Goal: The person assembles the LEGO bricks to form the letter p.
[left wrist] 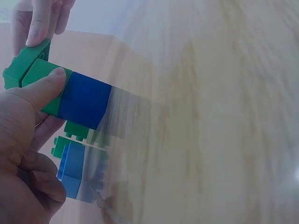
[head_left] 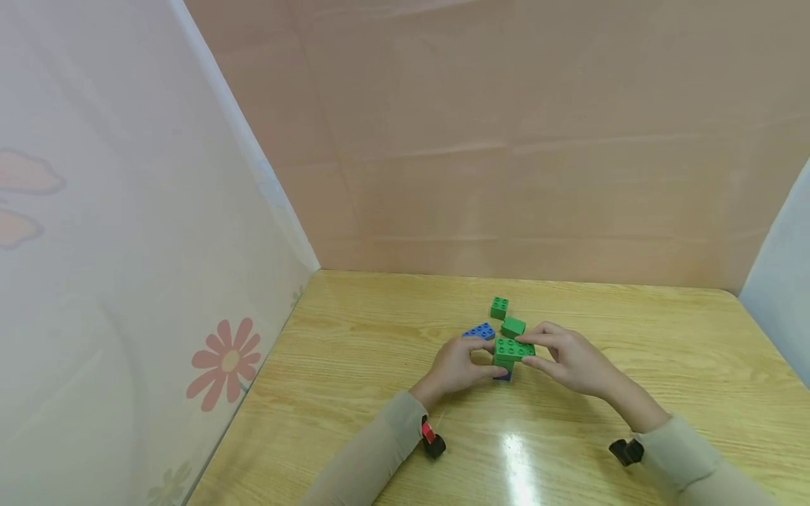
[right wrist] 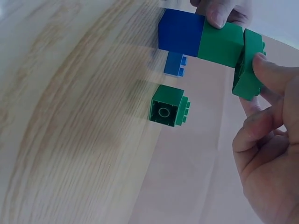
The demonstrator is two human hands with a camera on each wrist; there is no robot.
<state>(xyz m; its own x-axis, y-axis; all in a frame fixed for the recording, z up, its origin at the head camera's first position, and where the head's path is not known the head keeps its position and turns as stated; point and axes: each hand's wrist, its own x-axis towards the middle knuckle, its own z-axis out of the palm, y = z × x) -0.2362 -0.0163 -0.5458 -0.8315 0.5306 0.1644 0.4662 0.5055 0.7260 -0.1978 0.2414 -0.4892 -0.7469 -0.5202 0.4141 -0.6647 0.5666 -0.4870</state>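
A small stack of toy building bricks stands on the table, with a blue block (right wrist: 181, 32) at the bottom and a green block (right wrist: 222, 41) on it. My left hand (head_left: 452, 365) grips the green block, its thumb flat on the near side. Over that block lies a longer, thin green brick (head_left: 511, 348) with studs up, held by my right hand (head_left: 576, 362) between thumb and fingers at its right end. In the right wrist view this thin brick is tilted against the green block, a narrow gap showing along part of the joint.
Just behind the stack lie a thin blue brick (head_left: 479, 331), a green block on its side (head_left: 513, 327) and a studded green block (head_left: 499, 308). The wooden table (head_left: 380, 309) meets a brown back wall (head_left: 538, 176) and a pale flowered left wall (head_left: 158, 246).
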